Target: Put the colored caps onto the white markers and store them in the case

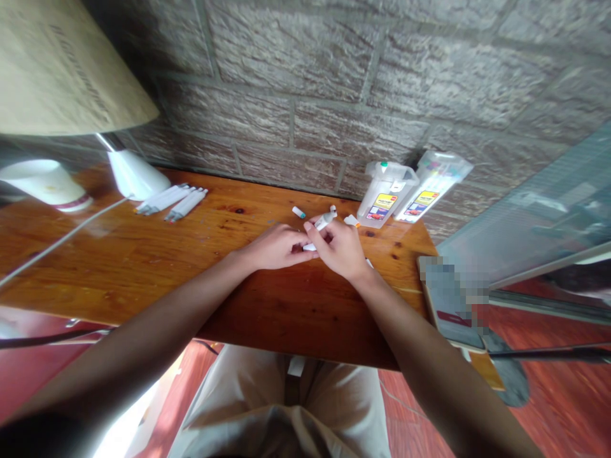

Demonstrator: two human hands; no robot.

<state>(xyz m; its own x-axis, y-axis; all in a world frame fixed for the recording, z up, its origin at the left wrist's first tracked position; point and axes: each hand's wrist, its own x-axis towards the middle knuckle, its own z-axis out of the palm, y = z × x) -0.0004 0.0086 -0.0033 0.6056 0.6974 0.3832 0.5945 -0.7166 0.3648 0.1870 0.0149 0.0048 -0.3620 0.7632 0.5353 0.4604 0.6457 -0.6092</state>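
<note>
Both my hands meet over the middle of the wooden table. My right hand (342, 249) is closed around a white marker (325, 221), whose upper end sticks out above the thumb and index finger. My left hand (281, 247) is closed, its thumb and fingertips pinching a white end (310, 247) beside the right thumb. I cannot tell whether that end belongs to the same marker. Behind my hands lies a small white cap (298, 212) with a teal end. A white piece with an orange end (352, 221) lies just past my right knuckles. My right wrist partly hides another white piece (369, 263).
Two clear plastic marker cases (380, 200) stand at the back right against the stone wall (329, 140). Several white markers (174, 200) lie left, beside a lamp (136, 175) and a paper cup (48, 184). A cable (62, 237) crosses the table's left side. A phone-like slab (453, 331) rests right.
</note>
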